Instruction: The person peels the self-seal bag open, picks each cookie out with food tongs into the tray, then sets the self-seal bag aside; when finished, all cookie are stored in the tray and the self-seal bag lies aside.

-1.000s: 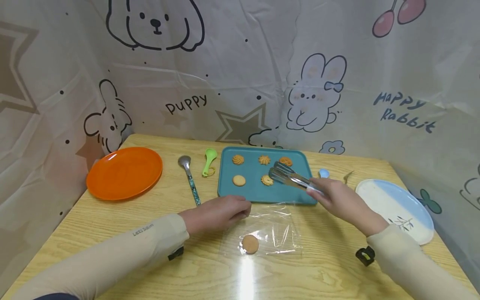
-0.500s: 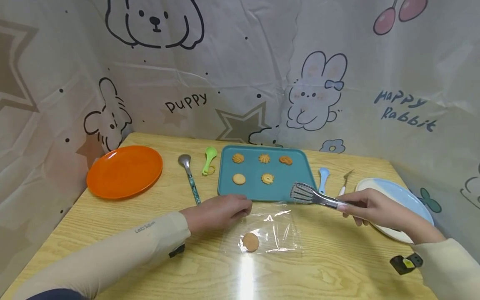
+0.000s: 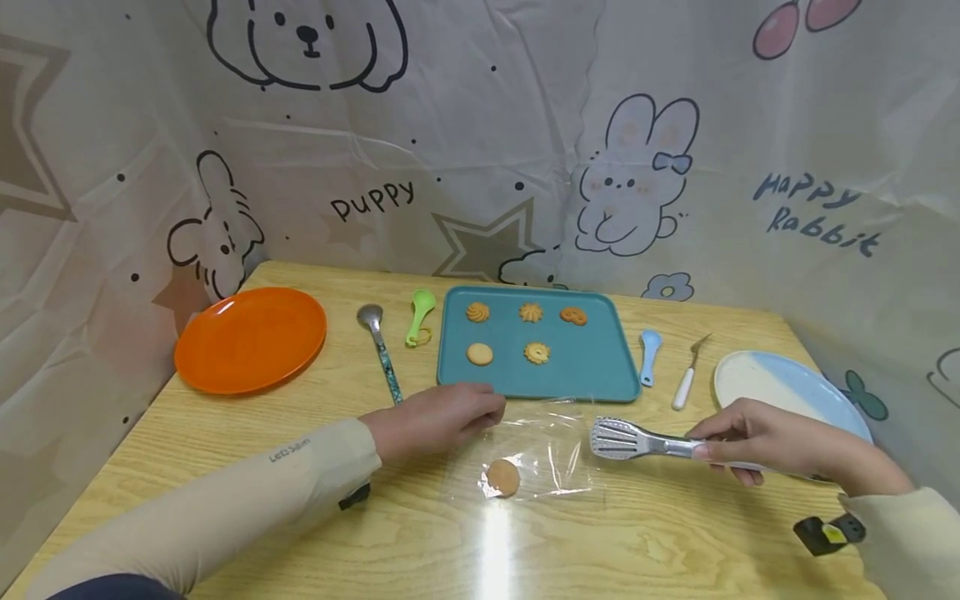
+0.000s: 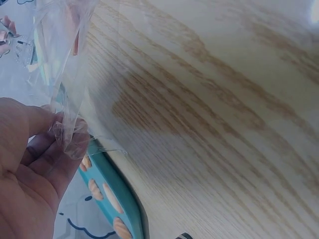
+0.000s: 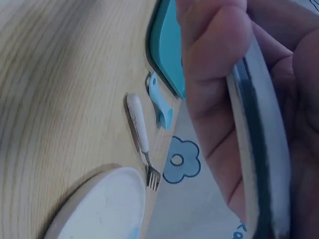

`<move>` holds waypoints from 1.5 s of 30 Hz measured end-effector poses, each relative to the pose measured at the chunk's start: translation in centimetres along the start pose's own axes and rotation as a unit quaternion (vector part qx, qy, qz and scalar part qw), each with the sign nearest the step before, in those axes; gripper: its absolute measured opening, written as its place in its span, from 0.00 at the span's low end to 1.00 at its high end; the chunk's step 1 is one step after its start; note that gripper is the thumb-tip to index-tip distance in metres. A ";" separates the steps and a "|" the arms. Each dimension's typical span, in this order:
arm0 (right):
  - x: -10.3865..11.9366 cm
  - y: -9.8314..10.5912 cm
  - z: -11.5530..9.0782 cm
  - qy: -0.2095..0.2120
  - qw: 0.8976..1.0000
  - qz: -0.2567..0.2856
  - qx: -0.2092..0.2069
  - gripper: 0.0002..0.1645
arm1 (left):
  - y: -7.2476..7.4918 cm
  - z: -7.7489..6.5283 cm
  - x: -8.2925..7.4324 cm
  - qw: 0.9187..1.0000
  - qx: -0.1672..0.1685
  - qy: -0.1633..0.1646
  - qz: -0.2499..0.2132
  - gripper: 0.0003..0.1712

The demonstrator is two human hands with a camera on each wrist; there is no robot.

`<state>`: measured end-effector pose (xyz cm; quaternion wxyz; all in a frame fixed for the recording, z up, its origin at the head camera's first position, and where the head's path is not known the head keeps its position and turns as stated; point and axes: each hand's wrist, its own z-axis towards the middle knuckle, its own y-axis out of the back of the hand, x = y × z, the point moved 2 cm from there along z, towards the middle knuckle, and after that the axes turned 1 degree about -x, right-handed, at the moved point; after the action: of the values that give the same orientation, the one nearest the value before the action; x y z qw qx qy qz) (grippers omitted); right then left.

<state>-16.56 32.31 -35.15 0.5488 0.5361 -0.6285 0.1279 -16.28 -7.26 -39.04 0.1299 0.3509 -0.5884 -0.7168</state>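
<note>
My left hand (image 3: 442, 421) pinches the edge of a clear plastic bag (image 4: 75, 119), just in front of the teal tray (image 3: 600, 385). A round brown cookie (image 3: 503, 478) shows at the bag's near end. With my right hand (image 3: 780, 442) I grip the handle of metal tongs (image 3: 648, 442), held to the right of the bag. Their slotted ends point left toward it, with no cookie seen between them. Several cookies lie on the tray in two rows, among them a pretzel-shaped cookie (image 3: 573, 316) and a smooth round cookie (image 3: 480, 354).
An orange plate (image 3: 251, 342) stands at the left, beside a long-handled spoon (image 3: 381, 354) and a green measuring spoon (image 3: 420, 318). Right of the tray lie a blue spoon (image 3: 649, 357) and a white-handled fork (image 3: 686, 383). A white and blue plate (image 3: 772, 375) is partly behind my right hand.
My right hand has drawn the tongs from over the tray toward the front and right, beside the bag. The left hand stays at the bag's edge.
</note>
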 end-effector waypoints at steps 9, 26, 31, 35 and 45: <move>0.0 -1.2 2.0 0.000 1.000 -0.019 0.016 0.15 | 0.0 0.1 0.0 1.000 -0.006 -0.008 -0.001 0.08; 0.8 -4.2 7.4 0.014 0.996 0.016 0.087 0.15 | 0.2 0.2 -0.5 1.000 -0.003 -0.002 -0.009 0.09; 0.8 -4.6 8.4 0.020 0.993 0.040 0.109 0.16 | 0.1 0.3 -0.5 1.000 0.004 0.007 -0.002 0.09; 0.8 -4.8 8.7 0.024 0.991 0.057 0.118 0.16 | 0.1 0.4 -0.5 1.000 0.008 0.011 0.003 0.08; 0.9 -5.3 9.3 0.041 0.991 0.060 0.115 0.17 | 0.2 0.5 -0.7 1.000 0.004 0.003 0.000 0.05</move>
<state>-17.17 22.80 -40.07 0.5001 0.5510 -0.6180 0.2537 -16.17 -6.51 -38.59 0.1303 0.3534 -0.5907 -0.7136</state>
